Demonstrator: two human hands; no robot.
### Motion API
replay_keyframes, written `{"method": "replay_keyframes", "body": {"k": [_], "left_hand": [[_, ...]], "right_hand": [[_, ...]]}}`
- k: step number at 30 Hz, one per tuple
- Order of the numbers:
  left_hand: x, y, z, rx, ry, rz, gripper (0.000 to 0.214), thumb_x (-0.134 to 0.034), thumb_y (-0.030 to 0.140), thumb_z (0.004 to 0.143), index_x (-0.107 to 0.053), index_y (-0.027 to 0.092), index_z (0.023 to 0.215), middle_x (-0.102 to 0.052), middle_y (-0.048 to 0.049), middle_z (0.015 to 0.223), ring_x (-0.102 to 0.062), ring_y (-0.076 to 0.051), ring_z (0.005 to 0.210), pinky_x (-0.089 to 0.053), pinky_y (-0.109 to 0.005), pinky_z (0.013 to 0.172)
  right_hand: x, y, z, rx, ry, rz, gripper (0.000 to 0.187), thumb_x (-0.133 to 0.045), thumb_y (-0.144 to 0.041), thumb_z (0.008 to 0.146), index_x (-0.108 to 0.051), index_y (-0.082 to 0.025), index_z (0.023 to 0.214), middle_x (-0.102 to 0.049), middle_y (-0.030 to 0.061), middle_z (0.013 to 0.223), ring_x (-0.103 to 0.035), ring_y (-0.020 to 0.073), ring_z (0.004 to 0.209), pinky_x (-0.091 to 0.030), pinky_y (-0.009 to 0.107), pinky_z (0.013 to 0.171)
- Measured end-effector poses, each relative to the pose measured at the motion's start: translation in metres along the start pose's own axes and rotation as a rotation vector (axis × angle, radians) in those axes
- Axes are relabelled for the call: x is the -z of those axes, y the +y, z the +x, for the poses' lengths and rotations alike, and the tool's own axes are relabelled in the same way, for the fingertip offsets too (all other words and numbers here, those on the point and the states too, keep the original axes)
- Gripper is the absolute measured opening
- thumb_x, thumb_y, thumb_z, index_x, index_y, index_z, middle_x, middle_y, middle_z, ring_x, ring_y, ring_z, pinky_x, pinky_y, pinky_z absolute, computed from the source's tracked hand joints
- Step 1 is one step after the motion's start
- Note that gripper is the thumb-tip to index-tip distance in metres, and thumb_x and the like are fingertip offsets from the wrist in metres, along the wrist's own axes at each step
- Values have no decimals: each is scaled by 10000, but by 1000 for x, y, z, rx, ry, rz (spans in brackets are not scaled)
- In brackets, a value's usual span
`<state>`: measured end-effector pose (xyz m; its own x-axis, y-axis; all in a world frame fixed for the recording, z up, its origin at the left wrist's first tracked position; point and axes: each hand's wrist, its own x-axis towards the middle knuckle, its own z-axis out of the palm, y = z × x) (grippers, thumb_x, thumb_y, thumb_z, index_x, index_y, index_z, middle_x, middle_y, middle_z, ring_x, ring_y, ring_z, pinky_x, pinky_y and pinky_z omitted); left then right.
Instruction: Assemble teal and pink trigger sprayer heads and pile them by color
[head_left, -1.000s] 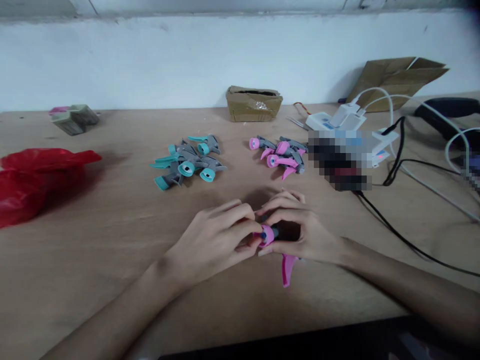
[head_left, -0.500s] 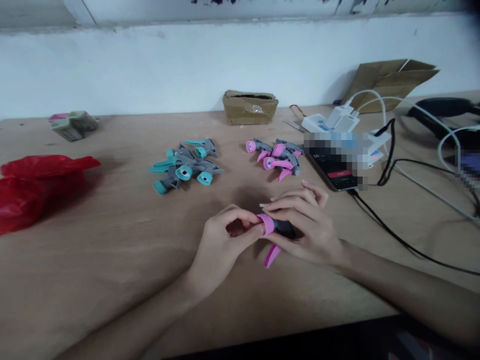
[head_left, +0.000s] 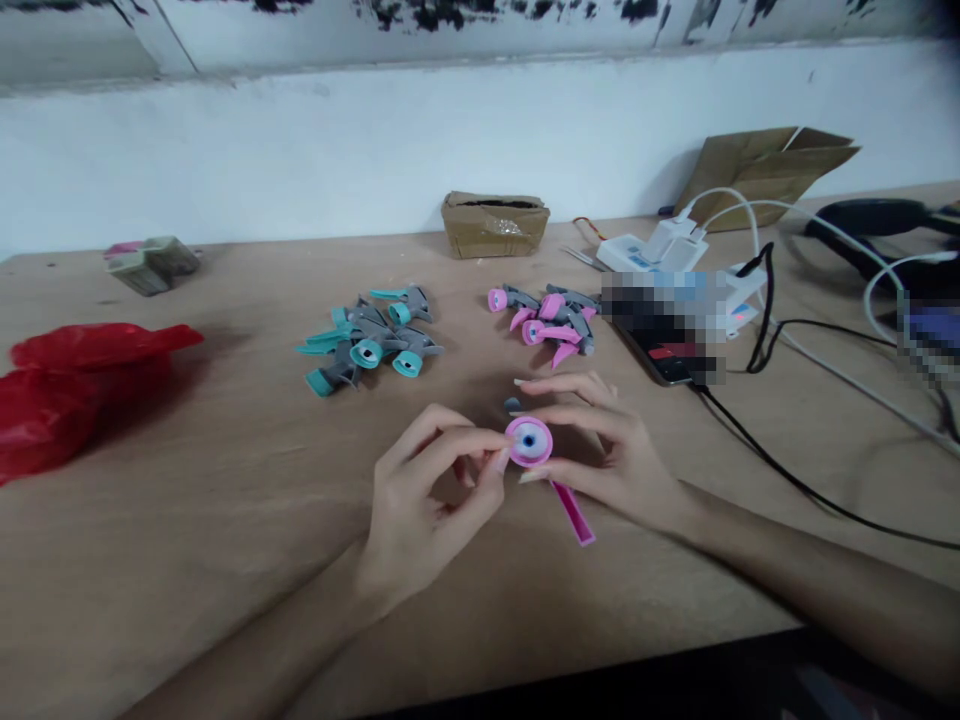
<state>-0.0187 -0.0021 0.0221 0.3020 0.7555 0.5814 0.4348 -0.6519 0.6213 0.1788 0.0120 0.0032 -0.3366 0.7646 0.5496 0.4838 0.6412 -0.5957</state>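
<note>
A pink and grey trigger spray head (head_left: 529, 442) is held up with the open end of its round pink collar facing me. Inside the collar sits a white disc with a dark centre hole. My right hand (head_left: 615, 445) grips the collar between thumb and fingers from the right. At its left rim, the thumb and fingertips of my left hand (head_left: 435, 500) pinch the edge. The pink trigger points down to the right, and most of the grey body is hidden. Beyond my hands lie several pink spray heads (head_left: 559, 320) and several teal spray heads (head_left: 371, 335) in two piles.
A red plastic bag (head_left: 90, 390) lies at the left, with a greenish-grey block (head_left: 152, 265) behind it. A small cardboard box (head_left: 495, 228) stands by the wall. On the right are a phone (head_left: 660, 350), a white power strip (head_left: 630, 255), cables and folded cardboard (head_left: 757, 175).
The spray head has turned so its collar opening faces me, and its trigger has swung to the right. My left hand has shifted slightly left.
</note>
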Motion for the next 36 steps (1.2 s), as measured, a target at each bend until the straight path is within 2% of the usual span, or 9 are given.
{"method": "replay_keyframes", "body": {"k": [5,15,22,27,31,33,36], "left_hand": [[-1,2,1,-72,-11,75,143,-595,94,777,-639,208,851,-551,7,781,-531,-72,615,-451,-196,531],[4,-1,0,-113,-101,112,102,-602,147,764,-645,193,844,-483,-10,807,-487,-77,597,-452,-225,538],[-1,-2,-5,-98,-137,72,83,-609,167,757,-626,185,837,-470,-14,806,-455,-74,570,-438,-219,509],[1,-7,-4,-75,-185,25,73,-593,178,776,-637,174,835,-468,-19,813,-481,-82,595,-448,-218,520],[5,-14,-3,-14,-144,-31,175,-525,180,845,-639,210,976,-472,-14,833,-501,-78,615,-452,-199,528],[6,-19,-2,41,-84,-28,165,-503,181,867,-641,206,954,-487,-15,828,-514,-87,645,-453,-200,544],[9,-28,2,111,-10,41,146,-495,199,882,-641,188,869,-516,-14,806,-524,-96,654,-449,-207,555]], "right_hand": [[-1,0,-1,16,-10,-39,299,-679,-417,733,-659,-279,997,-611,42,1158,-534,242,1082,-382,447,909],[-4,-2,-3,35,5,-69,252,-668,-400,747,-651,-253,950,-620,48,1110,-529,233,1051,-361,438,877],[-9,-2,-6,76,-15,-89,218,-629,-379,781,-640,-260,964,-626,40,1100,-538,214,1037,-342,443,900],[-11,-5,-4,93,32,-167,209,-630,-392,779,-638,-261,942,-650,25,1055,-563,196,983,-309,439,936],[3,-1,11,90,70,-323,247,-623,-431,784,-636,-246,947,-665,30,1027,-575,205,994,-267,447,971],[16,6,28,98,87,-430,268,-605,-464,789,-643,-238,928,-670,33,1012,-584,214,992,-212,468,1005],[38,23,64,76,41,-579,313,-586,-516,781,-662,-234,893,-669,40,1011,-574,238,1011,-166,496,1009]]}}
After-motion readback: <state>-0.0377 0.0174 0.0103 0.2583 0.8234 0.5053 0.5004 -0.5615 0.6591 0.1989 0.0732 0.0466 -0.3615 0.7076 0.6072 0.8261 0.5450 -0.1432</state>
